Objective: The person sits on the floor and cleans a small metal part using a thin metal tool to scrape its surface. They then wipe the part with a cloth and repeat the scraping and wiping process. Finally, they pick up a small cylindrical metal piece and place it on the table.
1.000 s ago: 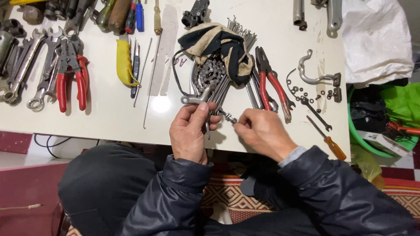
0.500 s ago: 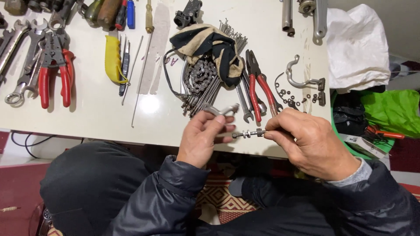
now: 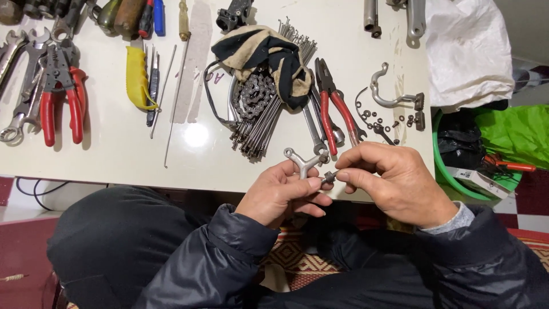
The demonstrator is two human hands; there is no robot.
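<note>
My left hand (image 3: 283, 191) grips a small grey Y-shaped metal wrench (image 3: 303, 161) at the near edge of the white table (image 3: 114, 154). My right hand (image 3: 394, 180) pinches a short dark metal piece (image 3: 330, 176) whose tip meets the wrench's lower arm. Both hands sit close together, fingertips almost touching. Just beyond them lie a bundle of thin steel spokes (image 3: 257, 131), a bicycle chain (image 3: 253, 97) and a black-and-tan cloth (image 3: 269, 51).
Red-handled pliers (image 3: 334, 109) lie beside the spokes; more red pliers (image 3: 60, 97) and spanners (image 3: 17, 80) at the left. A yellow-handled tool (image 3: 137, 77), small nuts and washers (image 3: 383, 120), a metal hook (image 3: 389, 94), a white bag (image 3: 466, 51) and a green tub (image 3: 457, 171) are around.
The hands have stayed together at the table's edge. The piece in my right hand has shifted from lying level to meeting the wrench's arm, and the wrench now stands up more clearly.
</note>
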